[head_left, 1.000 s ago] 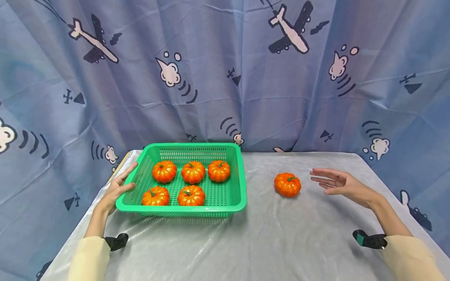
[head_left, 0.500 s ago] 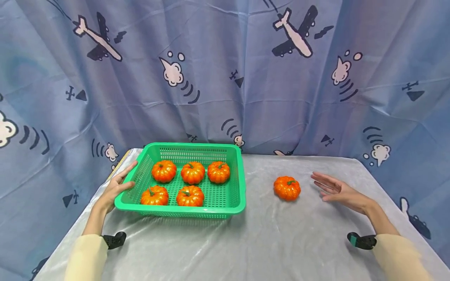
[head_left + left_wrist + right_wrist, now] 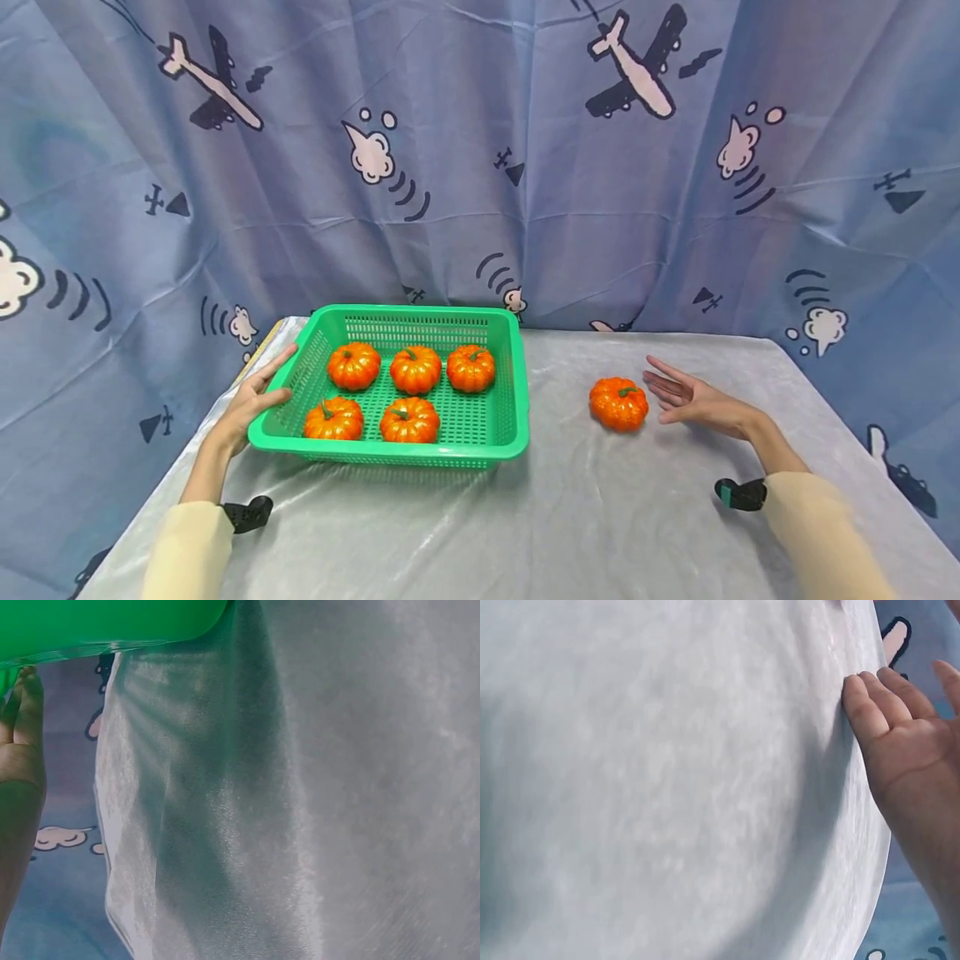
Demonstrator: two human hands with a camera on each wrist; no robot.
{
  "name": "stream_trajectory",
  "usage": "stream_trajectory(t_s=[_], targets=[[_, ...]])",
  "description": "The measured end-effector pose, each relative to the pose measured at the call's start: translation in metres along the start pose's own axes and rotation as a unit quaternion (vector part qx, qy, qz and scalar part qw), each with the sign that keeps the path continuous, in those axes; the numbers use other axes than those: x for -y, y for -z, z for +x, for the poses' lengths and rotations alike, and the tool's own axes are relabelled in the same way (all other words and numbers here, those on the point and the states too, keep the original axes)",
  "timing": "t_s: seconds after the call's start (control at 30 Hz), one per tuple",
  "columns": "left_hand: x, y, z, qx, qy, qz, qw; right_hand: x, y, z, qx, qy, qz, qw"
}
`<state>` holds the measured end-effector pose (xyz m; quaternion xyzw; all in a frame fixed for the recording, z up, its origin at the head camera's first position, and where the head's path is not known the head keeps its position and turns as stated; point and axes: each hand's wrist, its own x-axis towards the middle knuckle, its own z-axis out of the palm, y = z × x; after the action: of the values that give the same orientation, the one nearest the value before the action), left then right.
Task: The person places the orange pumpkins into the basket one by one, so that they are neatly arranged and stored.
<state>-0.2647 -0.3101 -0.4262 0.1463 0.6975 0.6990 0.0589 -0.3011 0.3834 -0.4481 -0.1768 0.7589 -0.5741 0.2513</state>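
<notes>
A green plastic basket with perforated walls sits on the left half of the table, several small orange pumpkins inside it. My left hand holds its left rim, thumb over the edge and fingers outside. In the left wrist view, fingers reach up to the basket's underside. One more pumpkin lies on the cloth to the right of the basket. Just right of it, my right hand hovers with fingers spread and palm facing the pumpkin, holding nothing.
A silvery-grey cloth covers the table. Behind it hangs a blue curtain printed with planes and clouds. Black wrist cameras are strapped at both cuffs.
My right hand has moved left, closer to the lone pumpkin, its fingers spreading more. The left hand and the basket stay in place; the head view has shifted slightly.
</notes>
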Motion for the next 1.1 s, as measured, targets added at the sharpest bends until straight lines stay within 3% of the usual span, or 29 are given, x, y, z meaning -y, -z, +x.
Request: stream_trajectory(t_s=[0.27, 0.5, 0.83, 1.1], targets=[[0.001, 0.000, -0.001, -0.001, 0.000, 0.002, 1.0000, -0.003, -0.005, 0.018, 0.016, 0.016, 0.010, 1.000], [0.002, -0.001, 0.001, -0.010, -0.001, 0.006, 0.9999, 0.000, -0.013, 0.032, 0.013, 0.012, -0.023, 1.000], [0.000, 0.001, 0.003, -0.011, 0.003, 0.003, 0.9999, 0.010, -0.046, 0.060, 0.007, 0.041, -0.080, 0.996], [0.002, 0.001, 0.002, -0.008, 0.002, -0.005, 1.0000, 0.011, -0.064, 0.073, -0.032, 0.018, -0.087, 0.996]])
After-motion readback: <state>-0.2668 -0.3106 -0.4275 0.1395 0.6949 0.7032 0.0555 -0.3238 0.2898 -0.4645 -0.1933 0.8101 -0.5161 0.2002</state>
